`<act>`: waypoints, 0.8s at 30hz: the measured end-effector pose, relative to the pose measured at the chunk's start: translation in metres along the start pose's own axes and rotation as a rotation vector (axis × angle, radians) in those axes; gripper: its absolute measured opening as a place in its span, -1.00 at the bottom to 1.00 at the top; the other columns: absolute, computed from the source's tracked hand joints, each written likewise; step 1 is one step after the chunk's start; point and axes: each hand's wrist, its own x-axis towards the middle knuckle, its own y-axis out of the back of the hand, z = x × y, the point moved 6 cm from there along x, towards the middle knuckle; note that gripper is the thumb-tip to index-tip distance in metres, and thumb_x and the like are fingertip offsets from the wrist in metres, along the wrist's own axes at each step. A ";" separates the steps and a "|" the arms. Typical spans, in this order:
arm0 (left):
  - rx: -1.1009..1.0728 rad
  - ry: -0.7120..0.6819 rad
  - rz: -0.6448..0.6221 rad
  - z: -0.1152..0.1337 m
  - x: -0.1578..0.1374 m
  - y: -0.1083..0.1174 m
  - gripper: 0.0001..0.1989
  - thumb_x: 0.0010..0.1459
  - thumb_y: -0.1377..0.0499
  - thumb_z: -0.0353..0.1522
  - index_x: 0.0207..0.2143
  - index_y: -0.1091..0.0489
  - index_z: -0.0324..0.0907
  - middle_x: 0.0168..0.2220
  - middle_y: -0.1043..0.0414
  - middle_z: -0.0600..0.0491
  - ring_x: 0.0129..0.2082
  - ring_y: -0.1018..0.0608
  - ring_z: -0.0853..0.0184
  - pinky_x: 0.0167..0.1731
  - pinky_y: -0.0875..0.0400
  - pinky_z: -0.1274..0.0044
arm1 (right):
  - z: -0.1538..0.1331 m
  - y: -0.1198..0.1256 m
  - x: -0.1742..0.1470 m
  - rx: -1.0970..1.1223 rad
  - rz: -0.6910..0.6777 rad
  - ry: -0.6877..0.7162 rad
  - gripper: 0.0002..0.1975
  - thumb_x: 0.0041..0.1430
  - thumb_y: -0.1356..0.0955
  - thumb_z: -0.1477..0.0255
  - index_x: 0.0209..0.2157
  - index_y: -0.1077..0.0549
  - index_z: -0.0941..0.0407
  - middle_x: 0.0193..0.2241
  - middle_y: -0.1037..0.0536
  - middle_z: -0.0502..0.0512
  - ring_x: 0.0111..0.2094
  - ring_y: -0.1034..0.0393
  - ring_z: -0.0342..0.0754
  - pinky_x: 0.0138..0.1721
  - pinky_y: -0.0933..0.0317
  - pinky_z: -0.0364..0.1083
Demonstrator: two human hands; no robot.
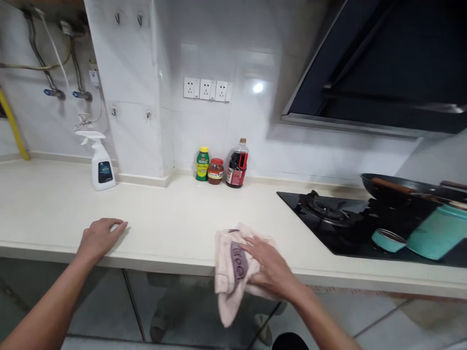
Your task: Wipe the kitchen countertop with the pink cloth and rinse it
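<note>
My right hand (268,265) presses on a pale pink towel (226,277) with a purple lettered patch. The towel is bunched on the counter's front edge, and one corner hangs down over the cabinet front. Part of the cloth is hidden under my palm. To the left, my left hand (100,238) rests on the white countertop (164,214) near its front edge. Nothing shows in it; thumb and forefinger are slightly apart, and the other fingers are partly hidden.
At the wall stand a green bottle (202,164), a red-lidded jar (215,171) and a dark sauce bottle (236,165). A spray bottle (102,165) is further left. On the right, a gas stove (324,228) carries a wok (394,187), a turquoise pot (438,233) and a small turquoise container (388,240).
</note>
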 end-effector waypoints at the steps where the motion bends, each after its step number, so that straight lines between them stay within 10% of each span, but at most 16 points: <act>1: 0.002 0.000 -0.008 0.000 0.000 0.000 -0.45 0.26 0.08 -0.02 -0.08 -0.53 -0.16 0.15 -0.46 -0.16 0.17 -0.43 -0.09 0.09 -0.29 0.13 | 0.024 0.007 -0.017 -0.047 -0.009 -0.042 -0.14 -0.05 -0.54 0.13 0.29 -0.27 -0.07 0.33 -0.23 0.18 0.34 -0.08 0.26 0.27 -0.07 0.28; 7: 0.006 -0.012 0.009 -0.002 0.002 -0.002 -0.46 0.25 0.07 -0.01 -0.09 -0.53 -0.14 0.13 -0.47 -0.16 0.15 -0.44 -0.10 0.08 -0.29 0.14 | 0.158 0.047 -0.116 -0.344 0.020 -0.226 -0.13 -0.14 -0.47 0.28 0.27 -0.28 -0.02 0.29 -0.28 0.24 0.28 -0.18 0.27 0.23 -0.12 0.25; 11: 0.013 -0.017 0.025 -0.002 0.001 -0.004 -0.46 0.27 0.08 -0.01 -0.09 -0.53 -0.16 0.11 -0.48 -0.10 0.15 -0.43 -0.08 0.09 -0.27 0.16 | 0.192 0.059 -0.150 -0.400 0.113 -0.111 -0.17 -0.12 -0.46 0.25 0.23 -0.29 0.12 0.23 -0.34 0.34 0.26 -0.20 0.26 0.24 -0.13 0.21; 24: 0.013 -0.012 0.073 0.001 -0.006 -0.007 -0.55 0.21 -0.03 -0.04 -0.14 -0.56 -0.08 0.07 -0.51 -0.08 0.14 -0.43 -0.03 0.14 -0.26 0.19 | 0.014 -0.013 -0.064 -0.500 0.263 -0.093 -0.32 0.01 -0.38 0.55 0.21 -0.32 -0.04 0.21 -0.35 0.20 0.22 -0.19 0.33 0.17 -0.14 0.26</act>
